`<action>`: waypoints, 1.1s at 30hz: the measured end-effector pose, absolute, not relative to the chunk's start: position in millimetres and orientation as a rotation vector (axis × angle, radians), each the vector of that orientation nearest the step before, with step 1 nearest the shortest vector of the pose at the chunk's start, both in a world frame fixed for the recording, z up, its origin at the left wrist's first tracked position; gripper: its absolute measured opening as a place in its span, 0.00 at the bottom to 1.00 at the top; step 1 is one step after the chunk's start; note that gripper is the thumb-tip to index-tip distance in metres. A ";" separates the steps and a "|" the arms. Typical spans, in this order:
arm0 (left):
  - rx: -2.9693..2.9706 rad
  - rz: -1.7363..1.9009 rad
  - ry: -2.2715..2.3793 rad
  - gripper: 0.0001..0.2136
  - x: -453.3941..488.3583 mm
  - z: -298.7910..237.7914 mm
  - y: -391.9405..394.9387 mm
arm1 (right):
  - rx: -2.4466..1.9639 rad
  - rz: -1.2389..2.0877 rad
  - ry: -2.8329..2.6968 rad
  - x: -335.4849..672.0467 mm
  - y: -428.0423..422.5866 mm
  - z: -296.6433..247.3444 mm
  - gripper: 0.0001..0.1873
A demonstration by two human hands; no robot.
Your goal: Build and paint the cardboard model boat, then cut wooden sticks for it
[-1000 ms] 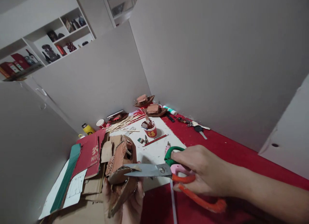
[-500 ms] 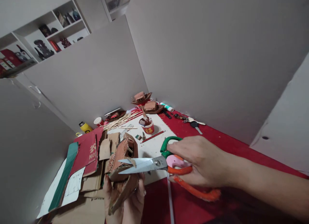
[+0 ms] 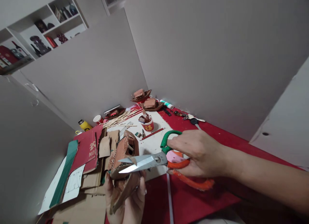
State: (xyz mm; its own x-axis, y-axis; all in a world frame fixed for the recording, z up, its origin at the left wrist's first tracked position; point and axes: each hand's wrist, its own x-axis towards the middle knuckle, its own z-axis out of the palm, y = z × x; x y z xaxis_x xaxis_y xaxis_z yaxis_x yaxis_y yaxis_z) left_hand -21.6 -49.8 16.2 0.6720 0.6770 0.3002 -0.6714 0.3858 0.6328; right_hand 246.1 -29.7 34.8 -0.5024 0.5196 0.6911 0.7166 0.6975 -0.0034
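My left hand [image 3: 135, 198] grips a brown cardboard model boat [image 3: 124, 148] from below, its fingers and thumb on either side of the hull. The boat has a roofed cabin and points down toward me. In my right hand [image 3: 200, 153] is a pair of scissors [image 3: 156, 159] with a green handle loop and an orange one. Its blades are slightly parted, lying over the near edge of the cabin roof, with a small brown scrap between them. Whether the blades touch the roof, I cannot tell.
Flattened cardboard [image 3: 82, 208] and a red printed board [image 3: 84, 147] lie at left. Behind the boat stand a paper cup [image 3: 148, 126] holding brown-smeared tools, a red pencil [image 3: 153, 134], thin wooden sticks [image 3: 118, 119] and more model boats [image 3: 151, 104]. Keys [image 3: 194, 118] lie near the wall.
The orange handle loop has swung up a little toward the green one, so the blades are somewhat closer together. The boat stays in my left hand, almost unmoved.
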 end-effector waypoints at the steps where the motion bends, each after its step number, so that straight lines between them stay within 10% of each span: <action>1: 0.805 0.854 0.010 0.33 -21.5 16.5 -49.9 | -0.932 -0.370 -2.220 246.3 -29.2 34.4 0.16; 33: 0.645 0.886 -0.017 0.23 -12.9 15.0 -50.8 | -0.813 -0.297 -2.248 249.7 -27.9 24.1 0.11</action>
